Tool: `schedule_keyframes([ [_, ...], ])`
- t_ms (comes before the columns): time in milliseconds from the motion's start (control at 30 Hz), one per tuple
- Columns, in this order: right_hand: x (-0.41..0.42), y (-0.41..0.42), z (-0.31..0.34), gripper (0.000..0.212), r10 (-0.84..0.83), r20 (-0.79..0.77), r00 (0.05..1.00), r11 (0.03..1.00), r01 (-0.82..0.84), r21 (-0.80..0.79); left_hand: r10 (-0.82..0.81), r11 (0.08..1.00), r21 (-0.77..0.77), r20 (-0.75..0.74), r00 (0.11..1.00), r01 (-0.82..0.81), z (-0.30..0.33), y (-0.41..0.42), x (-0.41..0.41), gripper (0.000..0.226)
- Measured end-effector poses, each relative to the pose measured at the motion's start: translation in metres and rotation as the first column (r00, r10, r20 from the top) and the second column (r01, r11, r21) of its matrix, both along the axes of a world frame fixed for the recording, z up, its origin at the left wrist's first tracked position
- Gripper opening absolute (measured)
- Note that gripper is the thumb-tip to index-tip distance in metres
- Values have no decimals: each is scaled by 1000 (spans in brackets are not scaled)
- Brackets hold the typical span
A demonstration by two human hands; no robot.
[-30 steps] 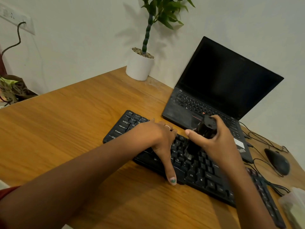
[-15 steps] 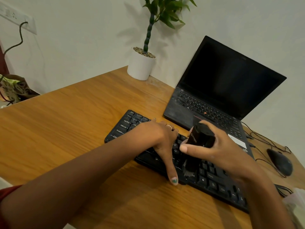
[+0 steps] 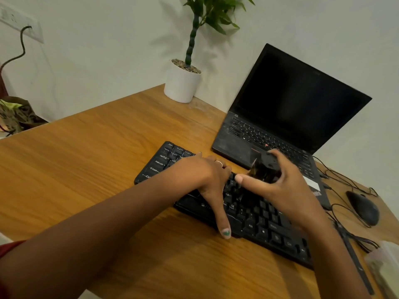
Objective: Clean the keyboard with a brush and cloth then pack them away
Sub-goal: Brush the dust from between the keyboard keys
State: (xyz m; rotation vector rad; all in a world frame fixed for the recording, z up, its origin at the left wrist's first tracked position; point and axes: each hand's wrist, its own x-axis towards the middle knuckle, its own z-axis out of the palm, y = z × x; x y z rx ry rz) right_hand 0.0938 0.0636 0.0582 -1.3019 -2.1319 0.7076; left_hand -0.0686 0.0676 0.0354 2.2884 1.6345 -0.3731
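While the left hand [image 3: 207, 175] lies flat on the keyboard [image 3: 248, 212], fingers together and thumb at the front edge, the right hand [image 3: 287, 190] clamps its fingers on the black brush [image 3: 266, 167] over the middle keys. The keyboard rests on the worktop [image 3: 90, 165], before the open laptop [image 3: 287, 117].

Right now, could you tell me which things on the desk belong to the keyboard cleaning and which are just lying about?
In use: keyboard, steadied by the left hand; brush, held in the right hand.

Lying about: laptop, mouse, potted plant, cables.
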Motion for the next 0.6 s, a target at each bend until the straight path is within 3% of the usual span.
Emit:
schedule_keyframes([
  [100, 0, -5, 6, 55, 106, -39, 994, 983, -111, -146, -3, 1000, 1, -5, 1000, 3, 0, 0, 0, 136],
  [200, -9, -6, -7, 44, 8, -93, 996, 996, 0, 85, 9, 1000, -13, 15, 1000, -8, 0, 1, 0, 135],
  [267, -15, -7, -11, 40, -1, -94, 996, 991, 14, 137, 7, 1000, -16, 16, 1000, -6, 0, 0, -1, 135],
  [400, -9, -10, 1, 47, 76, -139, 987, 990, -91, -104, -9, 1000, 1, 15, 1000, 9, 1, -1, -1, 133],
  [533, -11, -7, -8, 44, -24, -102, 994, 996, 32, 80, 5, 1000, -14, 18, 1000, -5, 0, 0, 0, 135],
  [600, -11, -8, -6, 45, 16, -120, 993, 999, -20, -28, 5, 1000, -12, 25, 1000, -5, 1, 0, -1, 135],
])
